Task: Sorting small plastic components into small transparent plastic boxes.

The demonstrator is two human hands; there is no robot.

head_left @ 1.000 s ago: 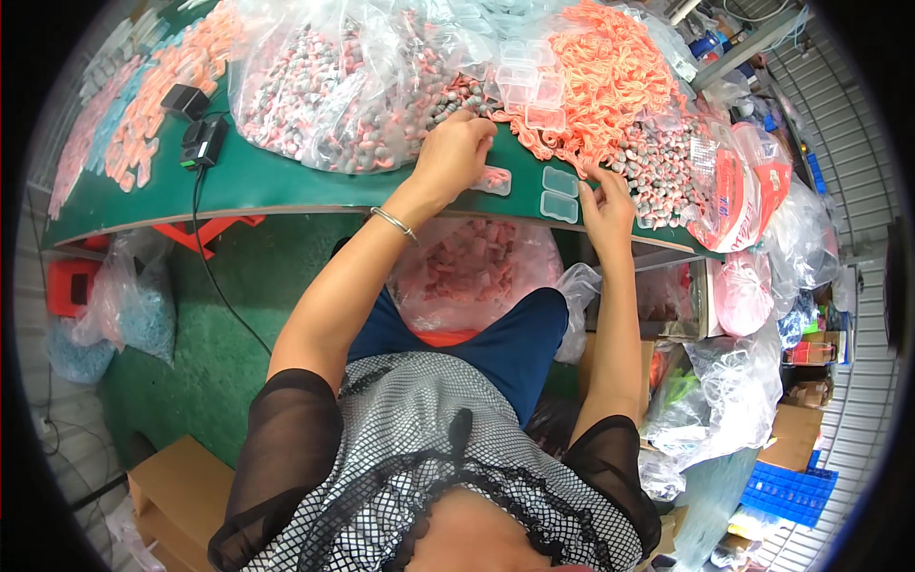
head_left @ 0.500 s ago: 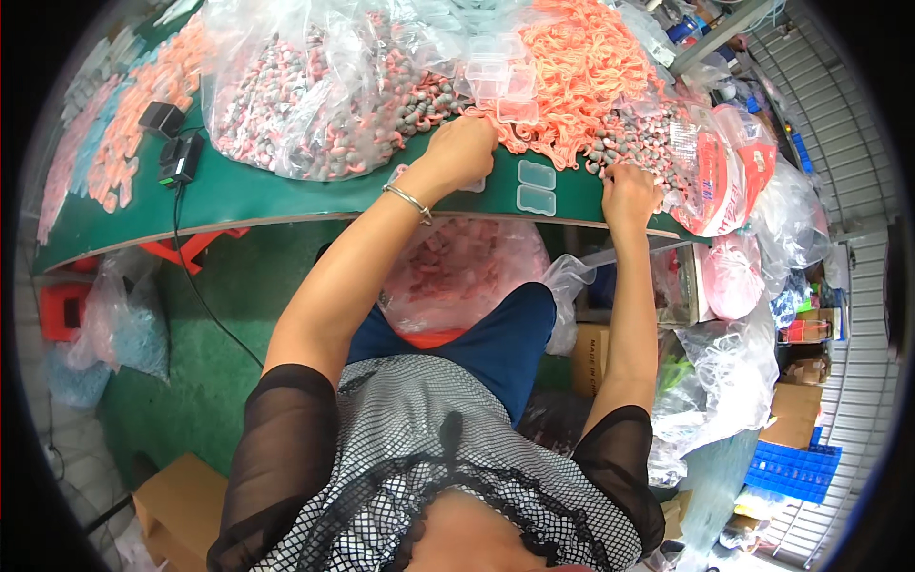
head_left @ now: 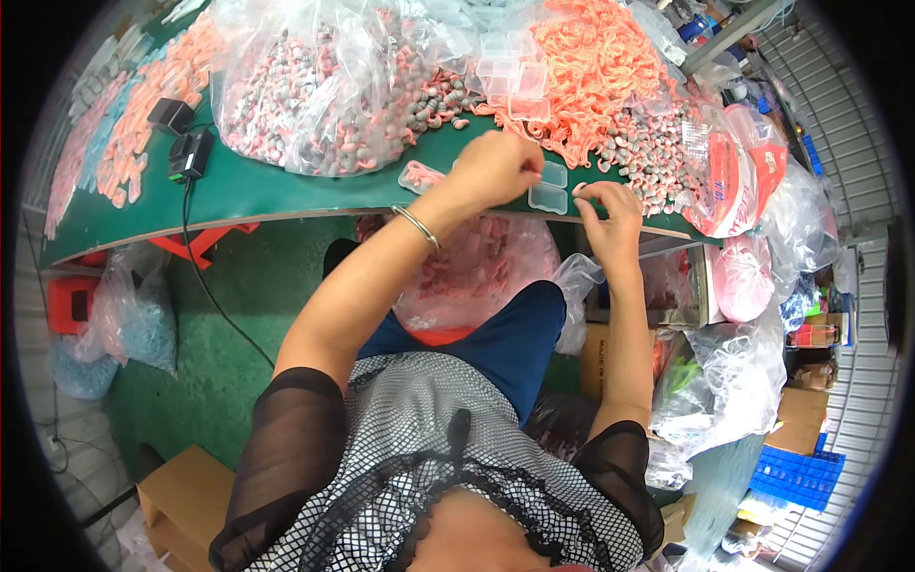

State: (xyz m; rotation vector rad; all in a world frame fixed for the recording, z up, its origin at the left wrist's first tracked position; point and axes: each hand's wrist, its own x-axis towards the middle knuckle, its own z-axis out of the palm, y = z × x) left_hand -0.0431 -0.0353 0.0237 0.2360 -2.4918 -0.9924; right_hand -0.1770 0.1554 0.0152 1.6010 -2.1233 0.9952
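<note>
My left hand (head_left: 498,170) is over the table edge, its fingers curled in a pinch. What they hold, if anything, is too small to make out. Just right of it lies an open clear plastic case (head_left: 548,198), partly covered by that hand. My right hand (head_left: 615,217) pinches a small pink piece (head_left: 579,190) between thumb and finger, beside the case. Another clear case (head_left: 416,177) with pink contents lies left of my left hand, partly behind my wrist. Beyond my right hand spreads a heap of small pink-and-grey pieces (head_left: 643,148).
A large clear bag (head_left: 305,105) of pink-and-grey pieces stands at the back of the green table (head_left: 276,195). Orange cords (head_left: 596,71) are piled near stacked clear cases (head_left: 515,81). At left sit black devices (head_left: 189,153) with a cable. A pink-filled bag (head_left: 467,272) hangs below the edge.
My left hand has moved right, toward the open case. My right hand has drawn back from the heap and moved left, now with a small pink piece in its fingertips.
</note>
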